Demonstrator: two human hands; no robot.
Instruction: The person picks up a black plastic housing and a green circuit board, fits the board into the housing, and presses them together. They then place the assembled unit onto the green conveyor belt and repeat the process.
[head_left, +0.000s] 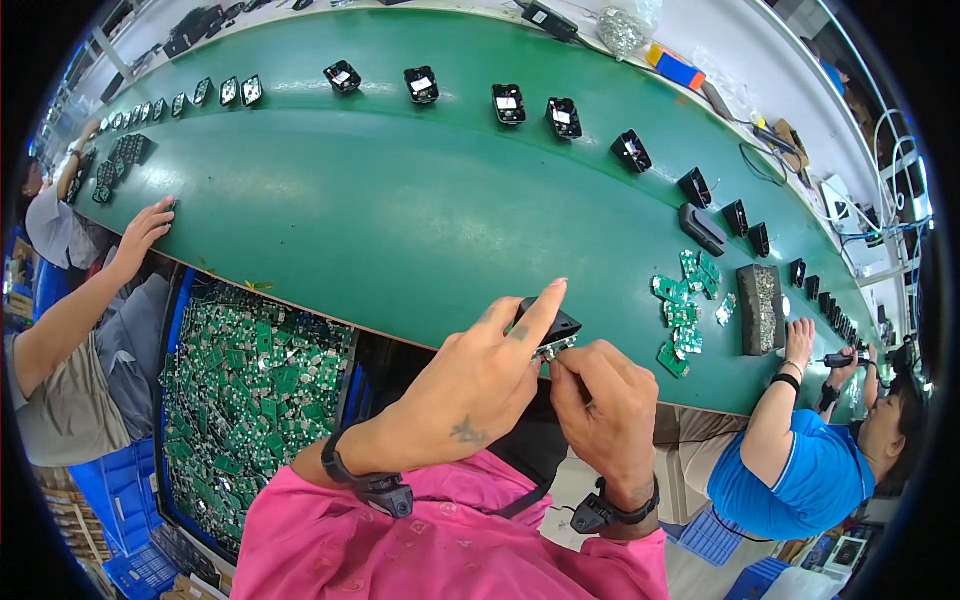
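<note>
Left hand (470, 378) grasps the black case (563, 322), apparently to steady it; right hand (608, 400) bunches against its green board (556, 348), grip unclear. Loose boards (684, 314) lie at three o'clock, presumably for easy reach.

On the table (400, 220): row of housings (508, 104) along the far edge. Right of centre, cluster of loose circuit boards (684, 318); block (762, 310) just right of these; case (703, 230) behind, near the row. At centre, over the near edge: held housing (562, 324). Left, before the near edge: bin (176, 320) with further boards (270, 400) inside.
</note>
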